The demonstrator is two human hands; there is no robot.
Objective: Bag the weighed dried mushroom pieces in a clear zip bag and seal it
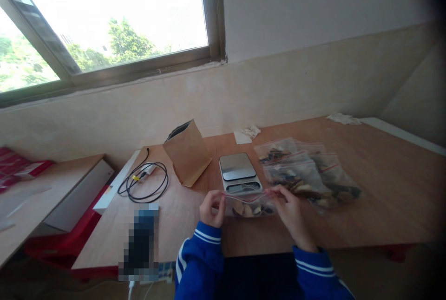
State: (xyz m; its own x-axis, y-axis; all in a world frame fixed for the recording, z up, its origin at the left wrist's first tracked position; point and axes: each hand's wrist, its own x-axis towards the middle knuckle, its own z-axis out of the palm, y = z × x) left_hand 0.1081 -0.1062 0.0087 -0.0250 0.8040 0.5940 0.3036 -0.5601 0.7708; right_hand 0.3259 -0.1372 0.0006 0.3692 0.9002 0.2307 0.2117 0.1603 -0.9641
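Between my two hands is a clear zip bag [254, 210] with a red seal strip, holding several pale brown dried slices at its bottom. My left hand [212, 207] pinches the bag's top left corner. At the top right corner, the fingers of my right hand [284, 202] are closed on the seal. Just beyond the bag sits a digital kitchen scale [237, 167] with a bare metal plate; the bag's top edge overlaps its front. To the right of the scale lies a pile of filled zip bags [310, 172] with dried pieces inside.
An upright kraft paper bag [190, 153] stands open-topped left of the scale. Further left are a coiled black cable [144, 198] and a blurred-out dark object [141, 242] near the front edge. Crumpled white tissue [251, 132] lies by the wall. A red stool [66, 239] shows between the tables.
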